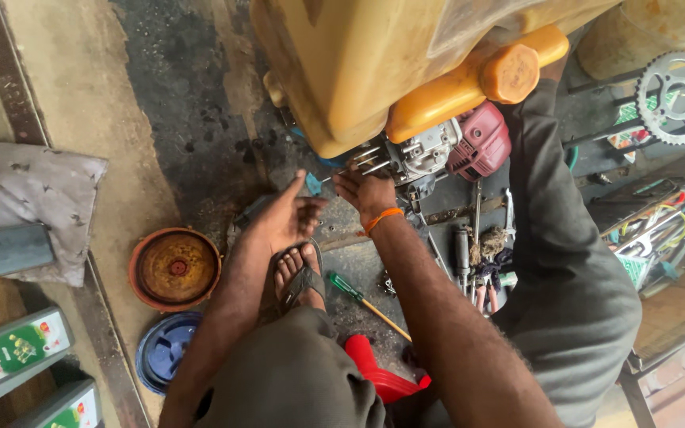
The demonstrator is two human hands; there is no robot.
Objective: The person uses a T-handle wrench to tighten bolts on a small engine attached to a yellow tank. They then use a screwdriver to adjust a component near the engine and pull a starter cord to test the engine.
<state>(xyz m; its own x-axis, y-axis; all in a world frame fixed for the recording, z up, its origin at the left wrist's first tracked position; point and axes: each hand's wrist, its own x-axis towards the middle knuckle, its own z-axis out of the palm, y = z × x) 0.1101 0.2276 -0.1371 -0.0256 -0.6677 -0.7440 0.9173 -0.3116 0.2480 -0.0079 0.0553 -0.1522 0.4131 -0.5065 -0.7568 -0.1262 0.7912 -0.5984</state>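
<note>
right hand [365, 192] grip closed on small engine [426, 150], engine just ahead | left hand [283, 218] grip open, beside, touching nothing | screwdriver [366, 301] behind, on floor

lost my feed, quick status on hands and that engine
Right hand on small engine under yellow tank. Left hand open beside it, empty. Green-handled screwdriver on floor by sandalled foot.

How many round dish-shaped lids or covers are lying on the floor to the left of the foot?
2. A rusty orange round cover lies left of the sandalled foot; a blue round lid sits just below it, partly hidden by the left arm. Others may be hidden.
</note>
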